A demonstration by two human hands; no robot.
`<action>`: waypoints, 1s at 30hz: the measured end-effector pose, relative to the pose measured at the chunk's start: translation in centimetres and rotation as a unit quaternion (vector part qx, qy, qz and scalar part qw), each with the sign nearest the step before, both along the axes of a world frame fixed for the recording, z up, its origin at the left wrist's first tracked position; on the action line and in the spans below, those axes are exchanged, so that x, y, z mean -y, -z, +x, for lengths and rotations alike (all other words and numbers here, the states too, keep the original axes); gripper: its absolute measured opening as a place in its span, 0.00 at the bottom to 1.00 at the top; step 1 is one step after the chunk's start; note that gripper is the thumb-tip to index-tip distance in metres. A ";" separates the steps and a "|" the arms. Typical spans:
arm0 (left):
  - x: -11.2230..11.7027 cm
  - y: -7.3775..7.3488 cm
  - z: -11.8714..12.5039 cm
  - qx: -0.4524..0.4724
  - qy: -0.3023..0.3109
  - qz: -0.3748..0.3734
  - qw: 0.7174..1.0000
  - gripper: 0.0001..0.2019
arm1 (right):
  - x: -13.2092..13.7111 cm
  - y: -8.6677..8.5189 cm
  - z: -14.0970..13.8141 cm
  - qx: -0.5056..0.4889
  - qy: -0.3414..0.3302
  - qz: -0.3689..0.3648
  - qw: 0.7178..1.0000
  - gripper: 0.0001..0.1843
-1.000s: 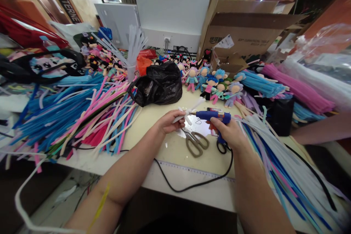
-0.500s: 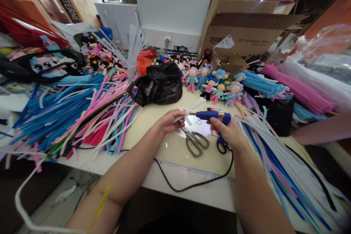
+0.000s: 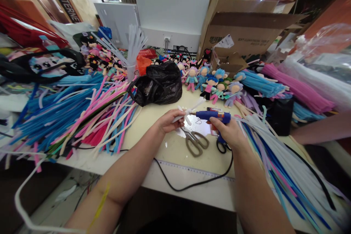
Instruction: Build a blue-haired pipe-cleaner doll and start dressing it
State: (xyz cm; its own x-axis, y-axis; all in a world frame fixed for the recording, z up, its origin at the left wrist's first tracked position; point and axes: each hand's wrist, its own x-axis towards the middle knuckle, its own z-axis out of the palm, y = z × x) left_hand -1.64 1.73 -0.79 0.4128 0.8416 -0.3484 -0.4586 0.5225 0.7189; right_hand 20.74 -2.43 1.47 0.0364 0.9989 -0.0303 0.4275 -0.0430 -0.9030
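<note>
Pinched in the fingers of my left hand (image 3: 172, 121) is a small bundle of white pipe cleaners (image 3: 189, 111), with strands sticking out to the upper right and below. My right hand (image 3: 229, 129) is wrapped round a blue hot glue gun (image 3: 213, 116), held level and pointing left. Its nozzle meets the middle of the bundle; whether glue is coming out is too small to tell. Beneath the hands lie scissors with grey-brown handles (image 3: 196, 143), their blades partly hidden. A black cord (image 3: 189, 188) loops from near the gun's handle across the table's front.
Loose coloured pipe cleaners (image 3: 60, 117) cover the left side, and white and blue ones (image 3: 276, 153) the right. A black plastic bag (image 3: 164, 82), several small dolls (image 3: 210, 84) and a cardboard box (image 3: 241, 36) stand behind. A ruler strip (image 3: 192, 170) runs along the mat's front.
</note>
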 end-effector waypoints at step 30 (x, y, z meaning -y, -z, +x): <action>0.1 -0.2 0.0 0.003 0.006 0.000 1.000 0.04 | 0.1 -0.5 -0.5 -0.011 0.016 -0.008 1.000 0.22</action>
